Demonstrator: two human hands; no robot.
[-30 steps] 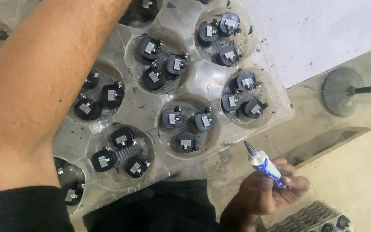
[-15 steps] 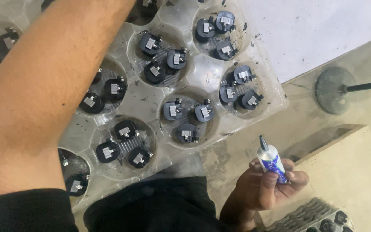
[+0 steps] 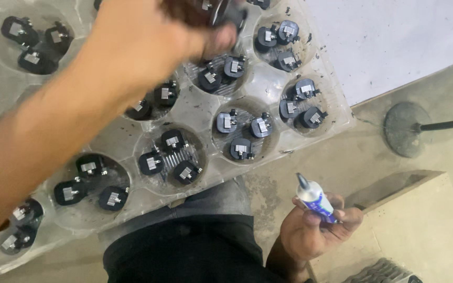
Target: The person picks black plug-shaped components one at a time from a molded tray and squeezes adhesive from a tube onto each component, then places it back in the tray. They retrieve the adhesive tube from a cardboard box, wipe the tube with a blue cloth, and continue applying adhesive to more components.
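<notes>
A clear plastic tray (image 3: 201, 111) with round wells rests across my lap, and each well holds two or three small black parts with metal tabs (image 3: 241, 132). My left hand (image 3: 148, 47) reaches over the tray's far side. Its fingers curl around blurred dark parts (image 3: 205, 11) at the top edge. Below the tray's near edge, my right hand (image 3: 310, 233) holds a small white and blue glue tube (image 3: 314, 199) with its grey nozzle pointing up and left.
A round metal base with a dark rod (image 3: 405, 128) stands on the floor at right. A white sheet (image 3: 394, 36) lies at top right. A pale wooden board (image 3: 420, 230) sits at lower right, with more ribbed parts (image 3: 384, 272) at the bottom edge.
My left arm has drawn back across the tray, so the hand shows now, closed around dark parts. The right hand with the tube has hardly moved.
</notes>
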